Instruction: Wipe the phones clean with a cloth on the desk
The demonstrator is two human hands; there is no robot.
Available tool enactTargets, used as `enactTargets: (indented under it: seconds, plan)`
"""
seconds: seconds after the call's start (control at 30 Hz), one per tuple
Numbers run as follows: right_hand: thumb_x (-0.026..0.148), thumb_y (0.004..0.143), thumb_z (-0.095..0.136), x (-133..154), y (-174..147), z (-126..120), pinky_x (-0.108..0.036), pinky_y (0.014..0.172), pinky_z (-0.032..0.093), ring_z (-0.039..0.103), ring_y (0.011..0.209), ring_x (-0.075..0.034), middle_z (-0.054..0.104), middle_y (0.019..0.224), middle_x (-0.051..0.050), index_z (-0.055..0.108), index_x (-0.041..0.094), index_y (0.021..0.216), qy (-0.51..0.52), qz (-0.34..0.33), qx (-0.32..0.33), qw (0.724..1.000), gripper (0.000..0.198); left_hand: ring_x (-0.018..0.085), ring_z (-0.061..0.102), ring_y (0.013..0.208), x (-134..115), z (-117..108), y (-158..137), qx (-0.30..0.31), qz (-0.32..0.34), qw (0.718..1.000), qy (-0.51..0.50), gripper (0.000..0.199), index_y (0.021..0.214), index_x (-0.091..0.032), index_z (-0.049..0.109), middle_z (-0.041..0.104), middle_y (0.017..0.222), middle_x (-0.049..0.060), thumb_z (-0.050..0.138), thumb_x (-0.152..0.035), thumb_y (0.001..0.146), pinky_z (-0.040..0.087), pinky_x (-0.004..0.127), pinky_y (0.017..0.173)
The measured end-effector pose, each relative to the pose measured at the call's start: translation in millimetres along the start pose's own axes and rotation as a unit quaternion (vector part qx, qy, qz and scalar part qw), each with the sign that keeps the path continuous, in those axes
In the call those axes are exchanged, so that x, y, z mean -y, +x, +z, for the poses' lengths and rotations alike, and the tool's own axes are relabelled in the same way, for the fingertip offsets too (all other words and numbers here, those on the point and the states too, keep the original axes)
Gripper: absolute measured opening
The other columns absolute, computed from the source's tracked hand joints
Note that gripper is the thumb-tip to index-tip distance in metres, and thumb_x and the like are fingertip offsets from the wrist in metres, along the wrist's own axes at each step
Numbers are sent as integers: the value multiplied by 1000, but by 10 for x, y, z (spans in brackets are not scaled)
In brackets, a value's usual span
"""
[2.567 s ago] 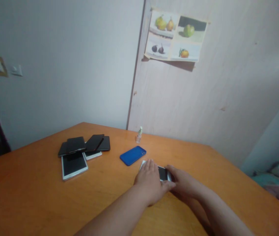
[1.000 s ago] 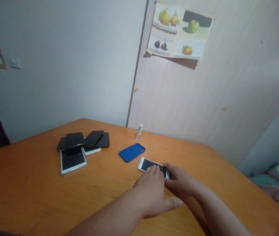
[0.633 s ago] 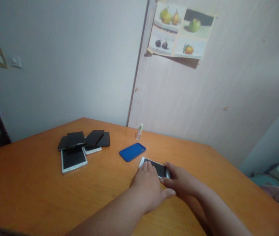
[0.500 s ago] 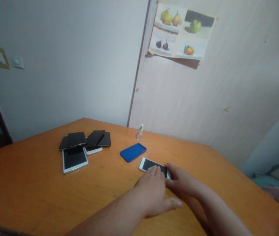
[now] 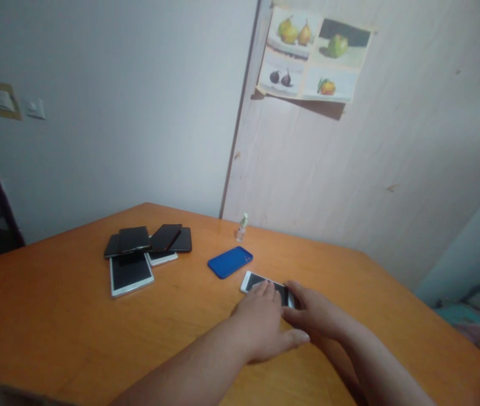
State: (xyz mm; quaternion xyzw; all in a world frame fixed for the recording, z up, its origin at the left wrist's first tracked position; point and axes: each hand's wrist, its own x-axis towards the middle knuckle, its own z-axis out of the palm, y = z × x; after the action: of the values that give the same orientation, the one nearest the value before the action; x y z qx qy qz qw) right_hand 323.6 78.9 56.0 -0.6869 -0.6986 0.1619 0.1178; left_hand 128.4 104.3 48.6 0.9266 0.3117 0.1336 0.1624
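Note:
A white smartphone (image 5: pixel 246 281) with a dark screen lies face up on the wooden table. My left hand (image 5: pixel 259 321) is laid over its screen, fingers stretched out flat and thumb spread to the side. A small pale patch shows at these fingertips; whether it is a cloth or a reflection I cannot tell. At the phone's right end, my right hand (image 5: pixel 307 307) grips it between thumb and fingers. Just beyond the phone rests a blue phone case (image 5: pixel 229 262).
On the left of the table (image 5: pixel 66 316), several dark phones or tablets (image 5: pixel 133 239) overlap, with a white-framed tablet (image 5: pixel 132 274) in front. A small clear bottle (image 5: pixel 241 228) stands near the back edge. A sheet of fruit pictures (image 5: pixel 314 56) hangs on the panel behind.
My left hand has shifted very slightly left and up over the screen. My right hand keeps its hold on the phone. The whole view has moved a little.

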Motion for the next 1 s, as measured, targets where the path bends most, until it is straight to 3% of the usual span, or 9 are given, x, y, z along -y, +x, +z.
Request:
enactTargets:
  seconds: [0.13,0.27,0.43,0.63,0.73,1.0]
  plan:
    - [45,84,63,-39,11,35,-27,64,37,62,76,-19,69,90,-5,58,21,102,-4,-12,-11,1000,31,33,28,148,10,5,14,-3,47,999,-24,100,148,-7,43,37,157,21,30,-83,85,24,45,122]
    - [45,80,68,-70,31,52,-28,67,38,63,82,-21,70,98,-6,58,21,109,-5,-3,-9,1000,39,35,25,149,49,27,95,-5,-13,1000,-7,97,148,-4,43,35,157,23,32,-79,87,21,48,122]
    - [42,78,69,-71,56,46,-28,69,39,63,84,-22,70,99,-8,59,21,107,-5,2,-4,1000,37,38,18,151,104,46,139,-25,-68,997,6,108,149,3,37,26,159,27,34,-83,84,16,50,124]
    - [45,79,69,-32,45,17,-29,70,39,64,85,-23,70,99,-8,58,21,111,6,9,2,1000,42,34,31,147,134,-26,111,-13,30,999,-18,87,143,-11,49,40,155,20,36,-77,88,26,49,120]
    - [44,79,68,-22,43,30,-29,69,39,64,86,-24,70,100,-8,59,20,108,0,-1,-7,1000,39,34,35,145,156,-10,153,-20,43,999,-18,82,139,-12,53,45,152,19,35,-75,90,27,48,119]
    - [44,83,62,-23,36,47,-28,68,38,63,83,-22,69,99,-9,60,19,109,-24,-7,-18,1000,36,37,24,149,290,156,290,-68,-74,995,9,92,145,-4,45,35,157,23,39,-76,87,19,51,122]
